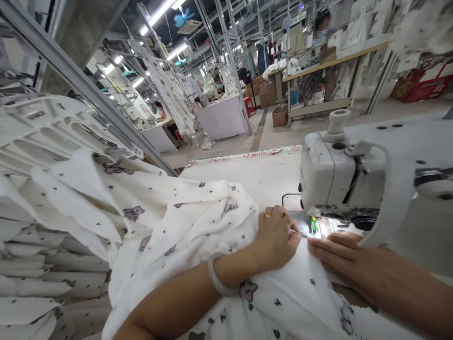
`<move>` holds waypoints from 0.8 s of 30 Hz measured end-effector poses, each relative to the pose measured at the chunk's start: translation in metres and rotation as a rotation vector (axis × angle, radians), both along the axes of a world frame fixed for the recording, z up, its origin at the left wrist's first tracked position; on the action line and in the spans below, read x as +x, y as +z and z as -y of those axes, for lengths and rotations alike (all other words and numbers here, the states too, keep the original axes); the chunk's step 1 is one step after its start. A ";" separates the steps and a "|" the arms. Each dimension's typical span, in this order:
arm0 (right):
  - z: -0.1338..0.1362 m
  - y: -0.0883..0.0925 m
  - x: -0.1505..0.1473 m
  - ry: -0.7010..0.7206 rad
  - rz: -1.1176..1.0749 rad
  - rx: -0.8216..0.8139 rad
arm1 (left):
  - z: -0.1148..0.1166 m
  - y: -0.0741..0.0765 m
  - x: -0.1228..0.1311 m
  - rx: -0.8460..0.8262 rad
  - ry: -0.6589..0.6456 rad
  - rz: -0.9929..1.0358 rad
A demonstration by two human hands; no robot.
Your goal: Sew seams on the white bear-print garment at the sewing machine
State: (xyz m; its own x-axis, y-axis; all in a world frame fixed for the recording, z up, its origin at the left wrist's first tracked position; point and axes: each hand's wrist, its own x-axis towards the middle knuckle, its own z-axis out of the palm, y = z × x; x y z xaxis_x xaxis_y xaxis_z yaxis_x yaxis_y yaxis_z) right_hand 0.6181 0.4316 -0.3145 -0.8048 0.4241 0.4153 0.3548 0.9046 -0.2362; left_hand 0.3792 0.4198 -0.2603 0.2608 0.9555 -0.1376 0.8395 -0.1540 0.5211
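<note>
A strip of tape (244, 155) along the far edge of the sewing table (262, 177), mid-frame, carried red printed characters, too blurred to read.

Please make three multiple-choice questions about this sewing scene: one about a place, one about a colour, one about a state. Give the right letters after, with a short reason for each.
1. Where is the left hand?
A. On the printed white fabric, just left of the needle area
B. On top of the sewing machine
C. On the stacked fabric pieces far left

2. What colour is the bangle on the left wrist?
A. Red
B. Pale green
C. Black

3. How does the right hand lie?
A. Closed in a fist above the table
B. Flat, fingers stretched toward the needle area
C. Gripping scissors

Answers:
1 A, the hand presses on the bunched fabric beside the presser foot.
2 B, the band looks pale jade green.
3 B, the fingers lie straight on the cloth, holding nothing.
</note>
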 end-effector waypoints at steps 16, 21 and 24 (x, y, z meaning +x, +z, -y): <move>-0.001 0.034 -0.010 -0.070 -0.072 0.015 | -0.031 -0.010 0.015 0.114 -0.100 -0.090; -0.001 0.025 -0.004 -0.084 -0.016 0.035 | -0.031 -0.010 0.015 0.136 -0.095 -0.079; -0.002 0.017 -0.001 -0.108 -0.021 0.009 | -0.031 -0.011 0.015 0.147 -0.092 -0.090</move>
State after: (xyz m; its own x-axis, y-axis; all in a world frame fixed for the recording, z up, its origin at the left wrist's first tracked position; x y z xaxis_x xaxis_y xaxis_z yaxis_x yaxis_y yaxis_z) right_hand 0.6167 0.4334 -0.2973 -0.7458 0.5039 0.4357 0.4455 0.8636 -0.2362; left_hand 0.3942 0.4506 -0.2714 0.3413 0.9396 -0.0247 0.8605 -0.3018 0.4104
